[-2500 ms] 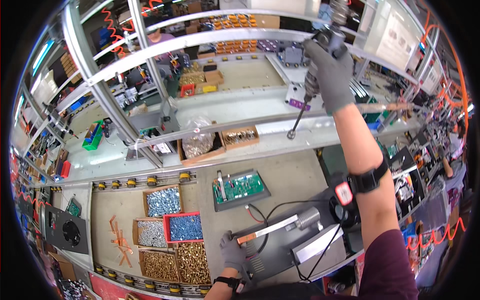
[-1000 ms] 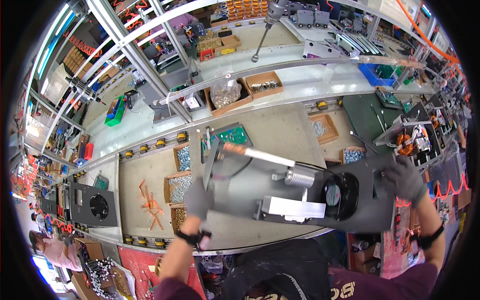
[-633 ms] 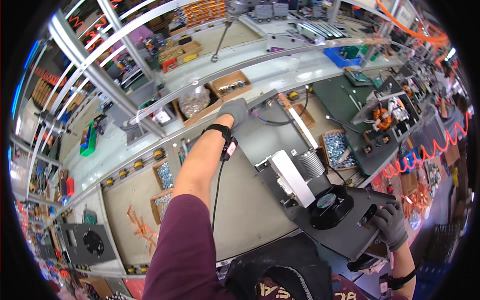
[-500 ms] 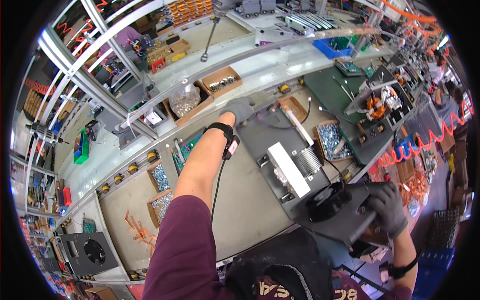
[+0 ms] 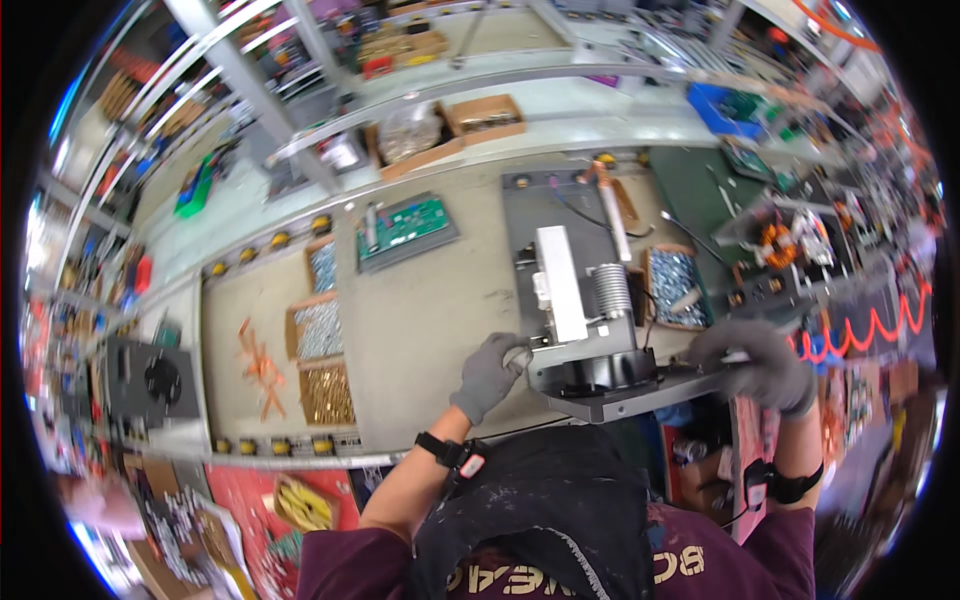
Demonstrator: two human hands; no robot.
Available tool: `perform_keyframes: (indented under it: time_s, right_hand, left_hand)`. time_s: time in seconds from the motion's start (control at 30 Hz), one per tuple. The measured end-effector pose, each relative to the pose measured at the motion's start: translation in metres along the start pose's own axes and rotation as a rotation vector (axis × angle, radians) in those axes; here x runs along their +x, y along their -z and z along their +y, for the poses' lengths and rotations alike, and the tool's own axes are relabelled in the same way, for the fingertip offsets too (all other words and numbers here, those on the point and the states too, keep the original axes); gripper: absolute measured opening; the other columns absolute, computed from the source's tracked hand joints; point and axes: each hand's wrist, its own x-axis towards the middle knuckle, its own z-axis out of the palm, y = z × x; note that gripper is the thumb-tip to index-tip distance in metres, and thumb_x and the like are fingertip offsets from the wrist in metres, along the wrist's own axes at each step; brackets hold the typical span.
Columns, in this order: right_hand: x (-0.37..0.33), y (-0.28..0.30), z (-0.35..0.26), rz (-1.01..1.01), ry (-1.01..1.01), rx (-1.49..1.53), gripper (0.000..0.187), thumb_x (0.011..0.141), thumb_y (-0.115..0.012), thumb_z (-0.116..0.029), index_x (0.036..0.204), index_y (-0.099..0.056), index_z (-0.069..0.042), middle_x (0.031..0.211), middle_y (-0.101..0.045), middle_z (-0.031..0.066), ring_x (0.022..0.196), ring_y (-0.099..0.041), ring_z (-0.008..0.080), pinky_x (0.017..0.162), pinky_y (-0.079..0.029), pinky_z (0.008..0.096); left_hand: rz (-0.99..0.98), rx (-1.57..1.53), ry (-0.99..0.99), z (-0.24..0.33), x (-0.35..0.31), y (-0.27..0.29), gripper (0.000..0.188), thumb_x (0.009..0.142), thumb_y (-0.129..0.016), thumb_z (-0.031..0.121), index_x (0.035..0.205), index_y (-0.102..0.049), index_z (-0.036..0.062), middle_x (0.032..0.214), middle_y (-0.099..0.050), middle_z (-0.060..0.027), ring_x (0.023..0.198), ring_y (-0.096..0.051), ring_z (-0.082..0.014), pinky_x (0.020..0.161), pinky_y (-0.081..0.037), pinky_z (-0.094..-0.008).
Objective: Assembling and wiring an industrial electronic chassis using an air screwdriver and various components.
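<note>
A dark grey base plate lies in front of me, carrying a white rectangular block and a ribbed silver coil-like cylinder. At its near end stands a bent metal panel with a round black fan behind it. My left hand, in a grey glove, has its fingers curled against the panel's left corner. Also gloved, my right hand is at the panel's right end; motion smears its fingers. A copper strip with a white sleeve lies along the plate's far right side.
Left of the plate lies a green circuit board. Farther left are boxes of silver screws and brass pieces, with loose copper strips. A box of bluish screws and a dark green mat are to the right.
My left hand has come back from the plate's far end to the panel's left corner. The fan panel has swung from a tilt at the lower right to the plate's near end.
</note>
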Motion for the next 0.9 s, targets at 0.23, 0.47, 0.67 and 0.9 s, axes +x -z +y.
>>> perform_keyframes:
  time_s: [0.23, 0.47, 0.67, 0.9]
  right_hand:
    - [0.063, -0.018, 0.181, -0.197, -0.078, 0.161, 0.038, 0.077, -0.057, -0.004, 0.115, -0.054, 0.003, 0.110, -0.058, 0.0105, 0.100, -0.056, 0.0197, 0.083, -0.046, 0.0309]
    - [0.063, -0.092, 0.127, -0.242, 0.003, -0.252, 0.043, 0.080, -0.052, -0.006, 0.123, -0.048, 0.001, 0.111, -0.059, 0.0152, 0.098, -0.058, 0.0229, 0.084, -0.047, 0.0324]
    - [0.039, -0.287, 0.127, -0.729, 0.254, -0.411, 0.040, 0.080, -0.053, -0.010, 0.119, -0.050, 0.000, 0.107, -0.060, 0.0162, 0.095, -0.059, 0.0257, 0.082, -0.047, 0.0346]
    - [-0.033, -0.370, 0.125, -0.991, 0.291, -0.646, 0.038, 0.081, -0.055, -0.015, 0.116, -0.052, -0.002, 0.103, -0.060, 0.0174, 0.093, -0.059, 0.0289, 0.080, -0.047, 0.0371]
  left_hand:
    - [0.502, -0.110, 0.481, -0.005, -0.142, -0.007, 0.030, 0.086, -0.057, 0.025, 0.109, -0.062, 0.0060, 0.106, -0.062, -0.0114, 0.096, -0.060, -0.0273, 0.084, -0.048, -0.0335]
    - [0.934, -0.140, 0.987, 0.006, -0.337, -0.080, 0.029, 0.084, -0.054, 0.030, 0.106, -0.063, 0.0128, 0.099, -0.066, -0.0113, 0.093, -0.063, -0.0277, 0.083, -0.048, -0.0374]
    - [1.132, -0.248, 1.218, 0.033, -0.431, -0.140, 0.026, 0.084, -0.057, 0.027, 0.103, -0.064, 0.0117, 0.101, -0.064, -0.0102, 0.093, -0.062, -0.0276, 0.082, -0.047, -0.0372]
    - [1.162, -0.329, 1.164, 0.049, -0.520, -0.165, 0.025, 0.084, -0.056, 0.027, 0.104, -0.062, 0.0122, 0.101, -0.062, -0.0096, 0.094, -0.060, -0.0291, 0.082, -0.047, -0.0373]
